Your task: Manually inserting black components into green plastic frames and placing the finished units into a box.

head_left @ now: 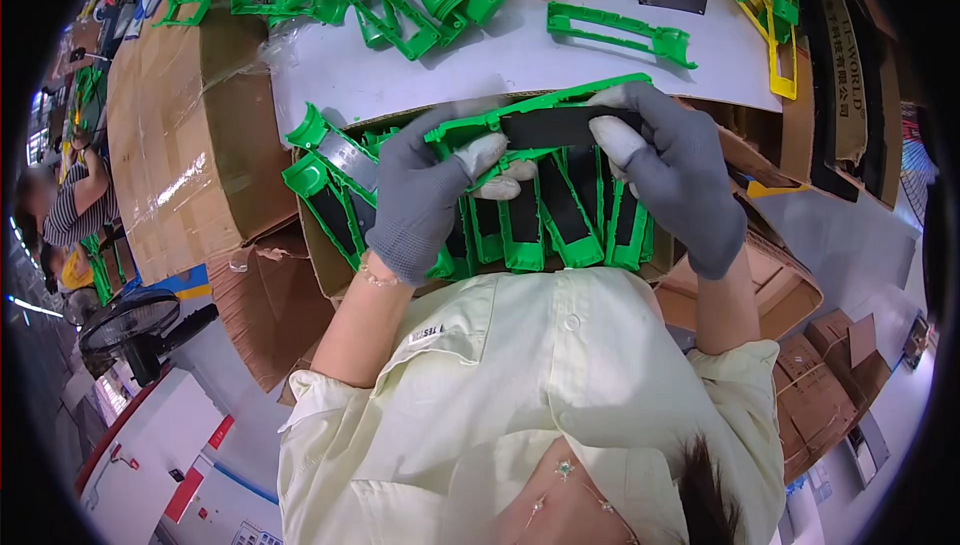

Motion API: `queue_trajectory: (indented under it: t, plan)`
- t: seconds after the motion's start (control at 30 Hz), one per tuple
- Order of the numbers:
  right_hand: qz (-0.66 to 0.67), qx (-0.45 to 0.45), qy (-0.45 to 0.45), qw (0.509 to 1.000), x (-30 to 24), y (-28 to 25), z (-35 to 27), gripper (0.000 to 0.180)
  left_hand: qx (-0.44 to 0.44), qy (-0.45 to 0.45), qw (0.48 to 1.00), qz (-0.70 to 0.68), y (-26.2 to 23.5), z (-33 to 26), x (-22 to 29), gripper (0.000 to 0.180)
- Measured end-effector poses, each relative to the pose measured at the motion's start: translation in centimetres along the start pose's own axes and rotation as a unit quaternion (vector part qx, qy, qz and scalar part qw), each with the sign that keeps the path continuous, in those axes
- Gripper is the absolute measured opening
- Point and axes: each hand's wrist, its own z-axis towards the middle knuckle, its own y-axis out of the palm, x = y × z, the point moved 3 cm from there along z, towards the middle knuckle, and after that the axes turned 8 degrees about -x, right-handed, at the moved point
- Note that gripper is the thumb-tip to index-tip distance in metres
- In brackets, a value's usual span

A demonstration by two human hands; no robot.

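Both gloved hands, left hand [425, 190] and right hand [672, 160], pinch a green plastic frame [530, 120] with black insert, fingers closed on its ends, held above cardboard box [770, 285] of finished pieces.

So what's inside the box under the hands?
The box holds green frames with black inserts, standing in a row. Both gloved hands, left and right, and the held frame cover some; the bottom is hidden.
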Motion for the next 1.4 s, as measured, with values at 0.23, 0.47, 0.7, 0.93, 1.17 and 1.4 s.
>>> queue_trajectory:
  t: [0.23, 0.47, 0.7, 0.93, 1.17, 1.4]
  plan:
    - [0.043, -0.021, 0.022, 0.999, 0.7, 0.3, 0.1, 0.016, -0.018, -0.001, 1.0, 0.024, 0.6, 0.0, 0.7, 0.033]
    - [-0.187, 0.101, -0.066, 0.975, 1.0, 0.9, -1.2, 0.024, -0.013, -0.017, 0.999, 0.034, 1.7, -0.1, 0.7, 0.03]
    - [-0.042, 0.056, -0.051, 0.996, 2.6, 0.1, -1.0, 0.034, -0.033, -0.002, 0.996, 0.084, 1.2, -1.0, 0.4, 0.026]
    - [-0.056, 0.007, 0.025, 0.998, 2.2, 2.8, -3.4, 0.011, -0.016, -0.047, 0.993, 0.109, 0.4, -3.2, -0.4, 0.022]
    - [-0.234, -0.025, -0.134, 0.963, -0.5, 4.6, -2.1, 0.016, -0.111, 0.043, 0.964, 0.237, -3.6, -4.0, 4.8, 0.056]
    - [-0.193, -0.139, -0.018, 0.971, -1.6, 7.6, -0.7, 0.054, 0.288, 0.014, 0.654, 0.699, -16.5, -1.0, 4.9, 0.049]
